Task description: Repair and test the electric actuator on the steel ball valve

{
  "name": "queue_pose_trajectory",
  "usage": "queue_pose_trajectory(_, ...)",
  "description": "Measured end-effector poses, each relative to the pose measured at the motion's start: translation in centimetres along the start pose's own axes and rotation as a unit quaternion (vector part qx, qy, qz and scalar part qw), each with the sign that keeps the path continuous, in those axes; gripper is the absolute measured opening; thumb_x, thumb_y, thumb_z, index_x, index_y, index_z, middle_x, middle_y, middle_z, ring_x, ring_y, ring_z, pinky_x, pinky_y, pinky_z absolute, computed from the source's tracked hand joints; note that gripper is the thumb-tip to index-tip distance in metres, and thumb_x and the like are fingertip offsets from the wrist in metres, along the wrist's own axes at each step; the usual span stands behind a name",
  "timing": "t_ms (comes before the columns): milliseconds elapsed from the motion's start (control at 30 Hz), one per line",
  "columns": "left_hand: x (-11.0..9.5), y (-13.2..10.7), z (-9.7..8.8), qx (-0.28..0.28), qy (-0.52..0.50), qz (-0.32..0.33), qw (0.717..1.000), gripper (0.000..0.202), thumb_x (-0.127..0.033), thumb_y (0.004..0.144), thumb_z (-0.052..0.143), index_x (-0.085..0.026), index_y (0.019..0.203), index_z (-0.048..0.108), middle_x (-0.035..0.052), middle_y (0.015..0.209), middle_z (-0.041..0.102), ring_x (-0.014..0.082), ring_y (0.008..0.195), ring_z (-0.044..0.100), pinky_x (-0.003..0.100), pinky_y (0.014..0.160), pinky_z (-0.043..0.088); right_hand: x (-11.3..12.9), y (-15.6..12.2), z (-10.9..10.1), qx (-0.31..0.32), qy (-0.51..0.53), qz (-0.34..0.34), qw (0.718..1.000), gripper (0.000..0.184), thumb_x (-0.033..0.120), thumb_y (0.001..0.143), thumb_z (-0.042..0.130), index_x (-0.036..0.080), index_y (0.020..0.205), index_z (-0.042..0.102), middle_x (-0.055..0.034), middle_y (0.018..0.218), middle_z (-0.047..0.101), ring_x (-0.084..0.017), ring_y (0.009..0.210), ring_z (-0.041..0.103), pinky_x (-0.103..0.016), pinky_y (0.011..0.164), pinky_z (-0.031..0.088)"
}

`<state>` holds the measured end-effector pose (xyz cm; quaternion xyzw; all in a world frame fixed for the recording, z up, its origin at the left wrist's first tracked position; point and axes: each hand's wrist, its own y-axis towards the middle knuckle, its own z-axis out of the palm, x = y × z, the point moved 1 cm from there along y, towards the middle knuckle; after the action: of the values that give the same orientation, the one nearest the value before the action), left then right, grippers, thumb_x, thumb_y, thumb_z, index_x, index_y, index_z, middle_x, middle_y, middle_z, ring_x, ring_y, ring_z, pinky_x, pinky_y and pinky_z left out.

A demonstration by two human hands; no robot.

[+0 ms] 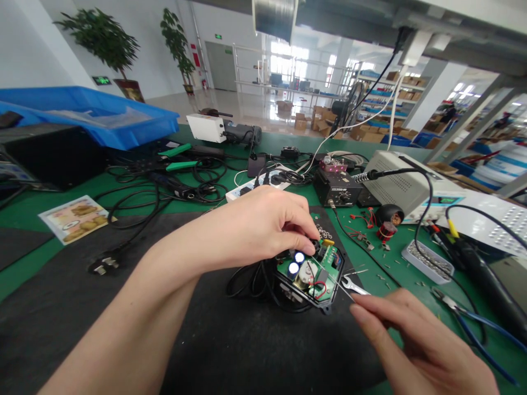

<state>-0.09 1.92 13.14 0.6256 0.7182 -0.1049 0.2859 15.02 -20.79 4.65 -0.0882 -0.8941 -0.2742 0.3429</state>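
A green circuit board [325,269] with two blue capacitors sits in a black housing [302,299] on a dark mat. My left hand [272,222] reaches across from the left, its fingers pinched on a small component at the board's top edge. My right hand [415,340] is at the lower right, thumb and fingers pinched on a thin solder wire [333,281] that runs up over the board. A small wrench [353,285] lies just right of the housing.
A black soldering station [337,189] and iron stand behind the board. A beige instrument [401,184] stands at right, with blue-handled pliers [473,323] and a tray of small parts [424,260]. Tangled black cables [173,186], a blue bin [94,118] and a leaflet [76,218] lie left.
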Motion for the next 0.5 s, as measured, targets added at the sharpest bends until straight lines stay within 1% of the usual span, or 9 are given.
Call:
queue_pose_trajectory(33,0.0,0.0,0.0,0.000,0.001,0.001,1.000,0.013,-0.018,0.092,0.074,-0.025,0.100,0.081,-0.0056,0.091,0.073,0.0086,0.080,0.067,0.019,0.072,0.047,0.0,0.3,0.0,0.028,0.082,0.084,0.993,0.014,0.031,0.090,0.074,0.022,0.101,0.079,-0.0011,0.071,0.065,-0.012,0.059,0.064,-0.018,0.052,0.052)
queue_pose_trajectory(67,0.0,0.1,0.0,0.000,0.001,0.001,1.000,0.012,-0.018,0.092,0.074,-0.025,0.100,0.081,-0.0056,0.091,0.073,0.0083,0.079,0.066,0.019,0.072,0.047,0.0,0.5,0.1,0.054,0.168,0.171,0.969,0.018,0.037,0.091,0.073,0.021,0.098,0.079,-0.0006,0.065,0.062,-0.012,0.054,0.061,-0.018,0.048,0.049)
queue_pose_trajectory(100,0.0,0.1,0.0,-0.001,0.002,0.001,1.000,0.012,-0.018,0.093,0.074,-0.025,0.100,0.081,-0.0057,0.091,0.073,0.0081,0.079,0.066,0.019,0.072,0.047,0.1,0.7,0.2,0.083,0.252,0.250,0.931,0.025,0.043,0.091,0.072,0.019,0.097,0.079,-0.0001,0.060,0.058,-0.011,0.050,0.056,-0.018,0.045,0.047)
queue_pose_trajectory(167,0.0,0.1,0.0,-0.001,0.005,0.002,1.000,0.012,-0.019,0.092,0.074,-0.025,0.101,0.081,-0.0060,0.091,0.073,0.0078,0.079,0.066,0.019,0.072,0.047,0.4,0.9,0.5,0.122,0.393,0.361,0.837,0.035,0.049,0.088,0.074,0.016,0.097,0.077,0.0014,0.057,0.051,-0.009,0.046,0.046,-0.019,0.042,0.043)
queue_pose_trajectory(233,0.0,0.1,0.0,0.000,0.005,0.001,1.000,0.012,-0.020,0.092,0.075,-0.025,0.101,0.081,-0.0062,0.091,0.072,0.0078,0.078,0.066,0.019,0.071,0.047,0.5,0.8,0.8,0.140,0.476,0.414,0.763,0.037,0.049,0.083,0.078,0.014,0.095,0.075,0.0025,0.058,0.047,-0.007,0.045,0.039,-0.018,0.042,0.040)
queue_pose_trajectory(300,0.0,0.0,0.0,-0.002,0.003,0.000,1.000,0.011,-0.021,0.092,0.076,-0.026,0.100,0.081,-0.0063,0.091,0.072,0.0076,0.078,0.066,0.019,0.071,0.047,0.5,0.6,1.2,0.135,0.515,0.422,0.734,0.038,0.048,0.080,0.082,0.015,0.095,0.073,0.0033,0.059,0.047,-0.006,0.044,0.036,-0.016,0.040,0.038)
queue_pose_trajectory(333,0.0,0.0,0.0,-0.003,0.002,0.000,1.000,0.011,-0.021,0.092,0.075,-0.026,0.100,0.081,-0.0063,0.090,0.072,0.0076,0.078,0.066,0.019,0.072,0.047,0.4,0.5,1.4,0.121,0.519,0.413,0.738,0.038,0.048,0.080,0.082,0.016,0.097,0.072,0.0040,0.058,0.047,-0.005,0.043,0.035,-0.015,0.039,0.036)
queue_pose_trajectory(400,0.1,0.0,0.0,-0.004,0.001,0.001,1.000,0.012,-0.020,0.092,0.075,-0.026,0.101,0.081,-0.0061,0.090,0.073,0.0079,0.078,0.066,0.020,0.071,0.047,0.2,0.1,1.8,0.081,0.492,0.372,0.783,0.035,0.048,0.083,0.080,0.018,0.097,0.069,0.0045,0.055,0.050,-0.007,0.041,0.041,-0.015,0.037,0.038)
queue_pose_trajectory(500,0.2,0.1,0.0,-0.003,0.001,-0.004,1.000,0.013,-0.020,0.092,0.075,-0.026,0.101,0.081,-0.0058,0.091,0.073,0.0086,0.078,0.066,0.020,0.071,0.047,-0.1,-0.5,1.7,0.007,0.342,0.235,0.910,0.019,0.036,0.088,0.077,0.020,0.091,0.069,0.0003,0.060,0.064,-0.013,0.047,0.061,-0.018,0.043,0.051)
